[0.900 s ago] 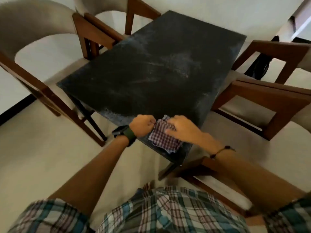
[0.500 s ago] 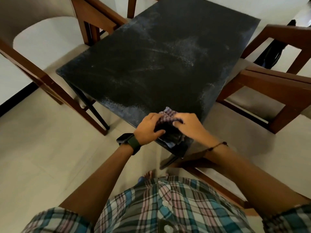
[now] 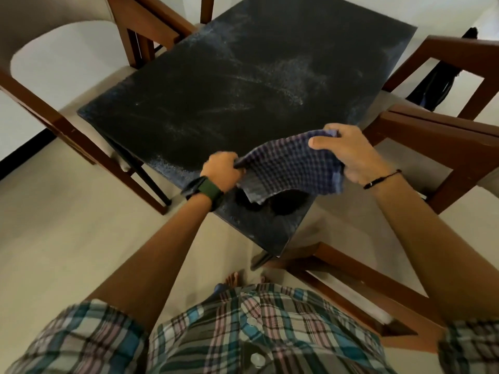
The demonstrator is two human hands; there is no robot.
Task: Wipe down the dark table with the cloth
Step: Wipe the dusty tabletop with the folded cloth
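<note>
left hand [image 3: 222,168] and right hand [image 3: 348,151] each grasping an edge of the checked cloth [image 3: 291,166], stretched just above the near corner of the dusty dark table [image 3: 243,85]; a slack, unbunched cloth would likely smear dust rather than lift it.

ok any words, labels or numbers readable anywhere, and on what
None: no readable text in this view.
The smartwatch on the left wrist shows only a dark face.
The checked cloth, plaid shirt and dark table carry no lettering.
</note>
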